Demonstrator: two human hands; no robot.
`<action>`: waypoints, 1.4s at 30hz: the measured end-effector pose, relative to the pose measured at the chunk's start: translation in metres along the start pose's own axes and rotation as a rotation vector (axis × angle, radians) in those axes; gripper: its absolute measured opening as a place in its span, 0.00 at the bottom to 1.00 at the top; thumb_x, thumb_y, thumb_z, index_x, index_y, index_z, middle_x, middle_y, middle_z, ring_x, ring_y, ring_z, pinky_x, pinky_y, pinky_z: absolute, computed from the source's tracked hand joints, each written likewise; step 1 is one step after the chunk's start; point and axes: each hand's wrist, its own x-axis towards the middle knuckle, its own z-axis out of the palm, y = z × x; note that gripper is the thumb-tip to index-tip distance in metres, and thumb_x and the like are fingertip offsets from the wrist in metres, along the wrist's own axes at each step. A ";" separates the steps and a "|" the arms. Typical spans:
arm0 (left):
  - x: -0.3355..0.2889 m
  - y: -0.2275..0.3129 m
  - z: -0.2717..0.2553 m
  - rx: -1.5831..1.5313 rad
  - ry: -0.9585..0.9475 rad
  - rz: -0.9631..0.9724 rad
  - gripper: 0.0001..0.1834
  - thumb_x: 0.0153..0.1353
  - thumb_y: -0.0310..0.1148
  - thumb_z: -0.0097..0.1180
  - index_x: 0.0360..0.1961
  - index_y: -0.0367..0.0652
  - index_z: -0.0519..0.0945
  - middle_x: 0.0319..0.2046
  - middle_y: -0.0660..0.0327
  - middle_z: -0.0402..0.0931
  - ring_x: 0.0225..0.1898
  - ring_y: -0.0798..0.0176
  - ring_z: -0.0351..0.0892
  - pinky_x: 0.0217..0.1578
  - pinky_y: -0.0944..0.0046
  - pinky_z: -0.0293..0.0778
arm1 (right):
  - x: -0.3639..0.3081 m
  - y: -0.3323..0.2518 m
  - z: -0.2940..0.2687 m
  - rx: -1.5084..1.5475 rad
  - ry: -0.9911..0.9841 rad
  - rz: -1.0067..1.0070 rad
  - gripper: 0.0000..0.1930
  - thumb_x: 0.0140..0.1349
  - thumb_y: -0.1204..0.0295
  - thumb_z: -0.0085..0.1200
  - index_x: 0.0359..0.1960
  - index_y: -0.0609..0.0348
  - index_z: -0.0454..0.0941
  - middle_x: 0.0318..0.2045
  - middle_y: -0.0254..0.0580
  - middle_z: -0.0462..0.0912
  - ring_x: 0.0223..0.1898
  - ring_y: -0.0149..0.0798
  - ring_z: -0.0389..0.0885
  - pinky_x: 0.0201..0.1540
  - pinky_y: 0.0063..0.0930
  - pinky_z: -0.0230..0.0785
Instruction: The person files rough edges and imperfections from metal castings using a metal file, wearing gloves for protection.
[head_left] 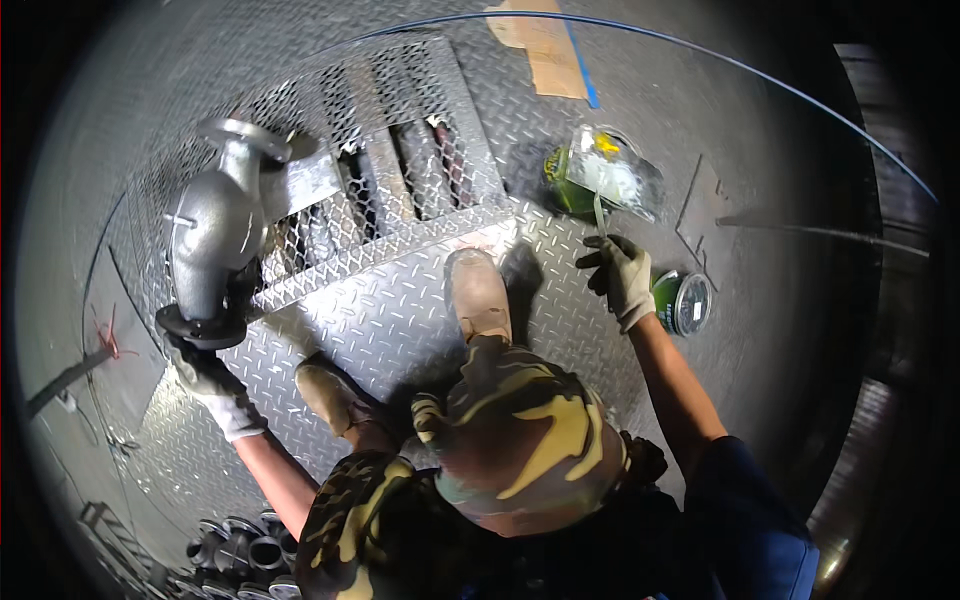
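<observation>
A grey metal flanged casting, shaped like a valve body (212, 225), stands at the left on a mesh grating. My left hand (215, 385), in a pale glove with dark fingers, is closed on its lower dark flange, the fingertips partly hidden beneath. Over on the right, my gloved right hand (620, 275) grips a thin, flat scraper (599, 212). Its far end reaches the edge of a mixing plate (630, 178) smeared with grey paste and a yellow dab (606, 144). That plate rests on a green can (568, 193).
Nearer me on the right is a smaller green can (690, 304). The expanded-metal grating (470, 160) covers the upper left. Cardboard (555, 60) lies on the tread-plate floor, and a blue hose (700, 60) arcs behind. Several dark castings (240, 550) are piled at lower left.
</observation>
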 end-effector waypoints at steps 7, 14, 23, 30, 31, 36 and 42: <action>0.004 0.005 -0.018 -0.017 -0.036 -0.037 0.32 0.71 0.49 0.43 0.67 0.35 0.64 0.62 0.51 0.67 0.62 0.55 0.67 0.65 0.51 0.60 | 0.031 0.005 -0.015 -0.086 -0.009 0.006 0.15 0.70 0.66 0.45 0.45 0.65 0.79 0.26 0.46 0.85 0.14 0.29 0.73 0.15 0.22 0.62; 0.002 0.021 -0.003 -0.019 -0.046 -0.085 0.34 0.70 0.50 0.45 0.70 0.41 0.61 0.65 0.55 0.64 0.65 0.56 0.64 0.67 0.51 0.58 | 0.046 0.003 -0.034 -0.042 -0.087 0.058 0.15 0.70 0.67 0.44 0.46 0.66 0.78 0.26 0.48 0.85 0.12 0.30 0.73 0.13 0.24 0.60; 0.000 0.015 -0.010 -0.016 -0.045 -0.079 0.35 0.69 0.51 0.47 0.70 0.41 0.60 0.66 0.55 0.63 0.66 0.55 0.63 0.68 0.51 0.54 | 0.059 0.004 -0.042 -0.031 -0.224 0.097 0.14 0.69 0.71 0.40 0.42 0.67 0.79 0.25 0.48 0.85 0.12 0.30 0.71 0.12 0.24 0.61; 0.001 0.013 -0.008 0.003 -0.082 -0.051 0.34 0.70 0.51 0.45 0.69 0.40 0.61 0.65 0.55 0.64 0.65 0.55 0.64 0.66 0.51 0.58 | 0.052 -0.002 -0.042 -0.013 -0.225 0.086 0.14 0.68 0.69 0.42 0.41 0.66 0.79 0.23 0.47 0.84 0.11 0.29 0.71 0.11 0.22 0.60; 0.001 0.013 -0.008 0.004 -0.073 -0.048 0.34 0.70 0.51 0.45 0.69 0.40 0.61 0.65 0.55 0.64 0.65 0.55 0.64 0.66 0.51 0.58 | 0.053 -0.002 -0.040 -0.017 -0.232 0.083 0.14 0.68 0.69 0.42 0.41 0.66 0.79 0.23 0.47 0.84 0.11 0.29 0.71 0.11 0.22 0.60; -0.006 0.017 0.001 0.116 -0.081 -0.056 0.33 0.72 0.52 0.41 0.67 0.36 0.64 0.62 0.54 0.66 0.62 0.58 0.67 0.64 0.56 0.61 | 0.061 -0.004 -0.024 -0.055 -0.135 0.091 0.14 0.68 0.69 0.44 0.41 0.66 0.79 0.22 0.45 0.83 0.12 0.29 0.72 0.11 0.23 0.61; -0.005 -0.012 -0.001 0.038 0.005 -0.029 0.22 0.72 0.42 0.47 0.61 0.42 0.72 0.49 0.65 0.76 0.49 0.68 0.73 0.53 0.65 0.68 | 0.022 -0.068 0.044 -0.050 -0.416 -0.075 0.16 0.69 0.67 0.46 0.45 0.69 0.80 0.25 0.45 0.84 0.15 0.29 0.75 0.17 0.21 0.66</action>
